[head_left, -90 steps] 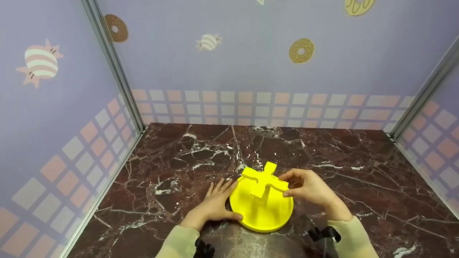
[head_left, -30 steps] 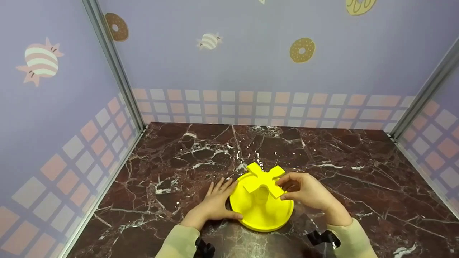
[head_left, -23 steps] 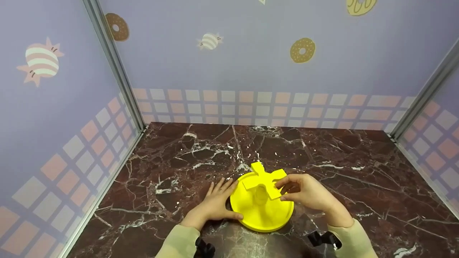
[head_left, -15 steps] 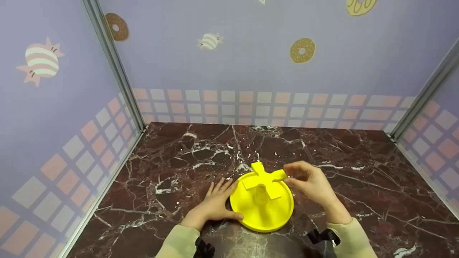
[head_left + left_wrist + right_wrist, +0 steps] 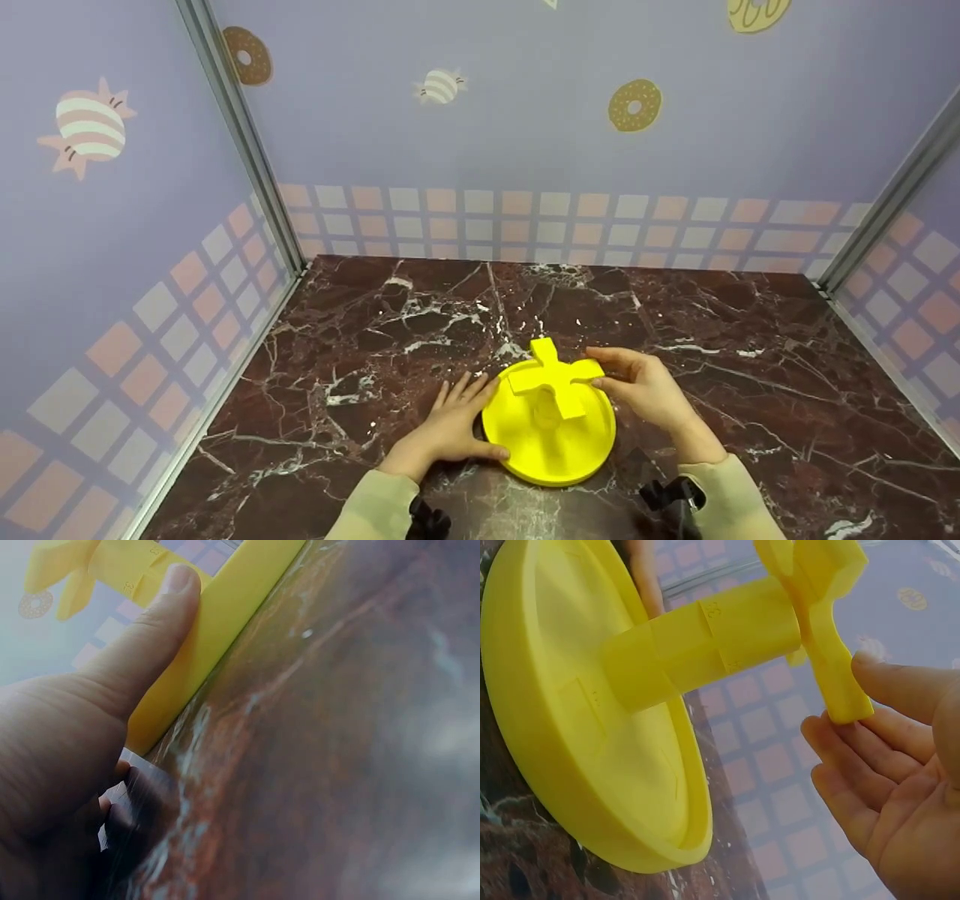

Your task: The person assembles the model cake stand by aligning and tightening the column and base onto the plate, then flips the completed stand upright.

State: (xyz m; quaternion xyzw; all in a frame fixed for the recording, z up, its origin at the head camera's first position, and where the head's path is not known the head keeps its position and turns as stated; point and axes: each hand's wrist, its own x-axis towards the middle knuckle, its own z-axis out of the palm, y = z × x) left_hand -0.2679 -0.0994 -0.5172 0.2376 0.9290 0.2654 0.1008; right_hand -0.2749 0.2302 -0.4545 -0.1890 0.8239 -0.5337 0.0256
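A yellow round base (image 5: 551,457) with a raised rim stands on the table. From its centre rises a thick yellow post (image 5: 705,637), topped by a four-armed yellow cross (image 5: 556,376). My right hand (image 5: 649,390) holds the back-right arm of the cross; in the right wrist view the thumb lies against one side of it, with the fingers behind. At the base's left edge rests my left hand (image 5: 450,427), fingers spread and extended. Its thumb (image 5: 169,622) lies against the rim in the left wrist view.
The table (image 5: 360,330) has a dark red marble pattern with white veins. Purple panels (image 5: 480,135) with sweets and tile prints close it in at the back and both sides. Black wrist mounts (image 5: 671,495) sit at both sleeves.
The cross has turned clockwise as seen from above. My right hand left its front-right arm and took hold of the back-right one. My left hand stayed at the base.
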